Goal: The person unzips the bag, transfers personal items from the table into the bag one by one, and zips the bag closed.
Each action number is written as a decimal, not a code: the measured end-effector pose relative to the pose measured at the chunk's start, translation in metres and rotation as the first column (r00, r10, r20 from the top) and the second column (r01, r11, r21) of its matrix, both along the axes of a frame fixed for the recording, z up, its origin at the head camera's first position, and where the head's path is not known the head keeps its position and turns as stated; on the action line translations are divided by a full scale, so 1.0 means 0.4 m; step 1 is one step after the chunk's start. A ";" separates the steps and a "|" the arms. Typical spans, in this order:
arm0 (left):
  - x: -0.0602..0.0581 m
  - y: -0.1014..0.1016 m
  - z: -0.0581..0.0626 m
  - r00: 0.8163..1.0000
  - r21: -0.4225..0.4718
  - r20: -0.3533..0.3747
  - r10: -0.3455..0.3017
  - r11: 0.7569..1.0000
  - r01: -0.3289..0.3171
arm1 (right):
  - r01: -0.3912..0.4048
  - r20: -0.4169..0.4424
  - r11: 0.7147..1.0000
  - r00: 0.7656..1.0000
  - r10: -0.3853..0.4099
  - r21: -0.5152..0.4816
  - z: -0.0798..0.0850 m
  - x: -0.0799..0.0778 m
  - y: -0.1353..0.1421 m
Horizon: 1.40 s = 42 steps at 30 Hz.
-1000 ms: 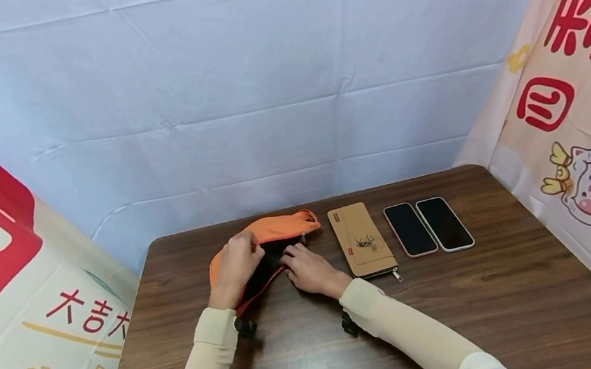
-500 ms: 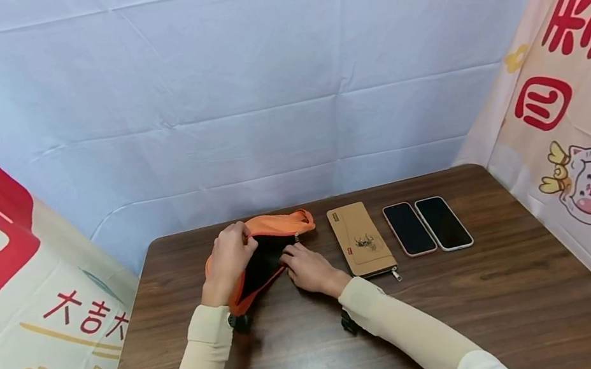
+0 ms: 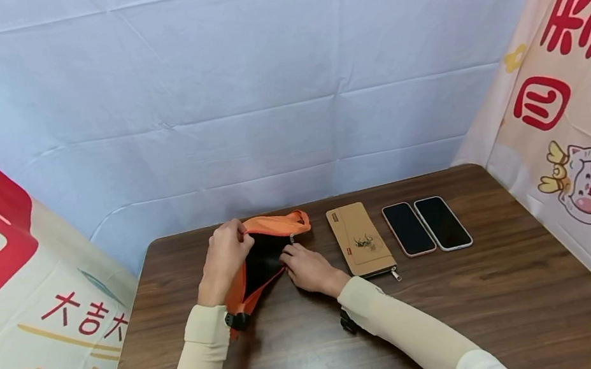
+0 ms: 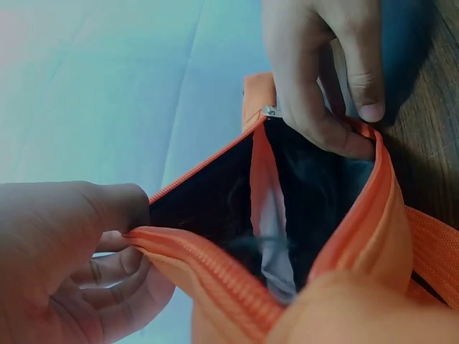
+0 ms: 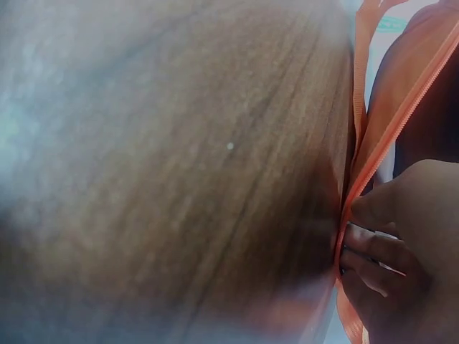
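Note:
An orange zippered bag [image 3: 273, 225] lies at the back left of the table, its mouth spread wide over a dark lining. The left hand [image 3: 227, 251] pinches the far-left zipper edge between thumb and fingers. On the near-right edge, the right hand [image 3: 309, 267] grips the rim, some fingers inside the mouth. Seen from the left wrist, a metal zipper pull [image 4: 270, 111] sits at the end of the opening, and a pale inner strip [image 4: 274, 236] shows inside. The right wrist view has the fingers [image 5: 376, 247] curled at the orange zipper edge.
Right of the bag lies a tan long wallet [image 3: 361, 238] with a zipper pull. Beyond it two phones, one pink-edged [image 3: 410, 229] and one white-edged [image 3: 443, 223], lie side by side on the brown wooden table [image 3: 466, 312]. A pale cloth backdrop [image 3: 257, 87] stands behind.
The left hand has moved left with its edge of the bag, and the mouth gapes wider. The right hand stays nearly in place. Wallet and phones have not moved.

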<state>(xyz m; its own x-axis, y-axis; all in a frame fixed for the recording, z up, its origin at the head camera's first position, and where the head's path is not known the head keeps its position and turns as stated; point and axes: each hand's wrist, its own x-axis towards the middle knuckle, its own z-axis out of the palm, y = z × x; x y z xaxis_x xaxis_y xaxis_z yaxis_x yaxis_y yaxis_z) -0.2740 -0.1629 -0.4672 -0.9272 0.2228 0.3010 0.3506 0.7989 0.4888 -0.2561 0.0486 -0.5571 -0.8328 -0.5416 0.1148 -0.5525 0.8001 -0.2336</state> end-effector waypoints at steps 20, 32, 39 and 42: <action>0.016 0.003 0.004 0.996 0.067 0.085 -0.002 0.998 -0.003 | -0.038 0.017 0.998 0.999 0.039 -0.046 0.006 -0.008 0.017; 0.023 0.014 -0.009 0.993 0.076 0.116 -0.004 0.997 -0.005 | -0.046 -0.009 0.995 0.999 0.045 -0.084 0.014 -0.002 0.025; 0.016 0.018 -0.006 0.994 0.077 0.106 -0.016 0.997 0.008 | -0.046 -0.066 0.992 0.997 0.039 -0.115 0.045 -0.009 0.041; 0.013 0.019 -0.005 0.994 0.075 0.108 -0.020 0.997 0.012 | -0.035 -0.068 0.990 0.997 0.026 -0.136 0.064 -0.015 0.051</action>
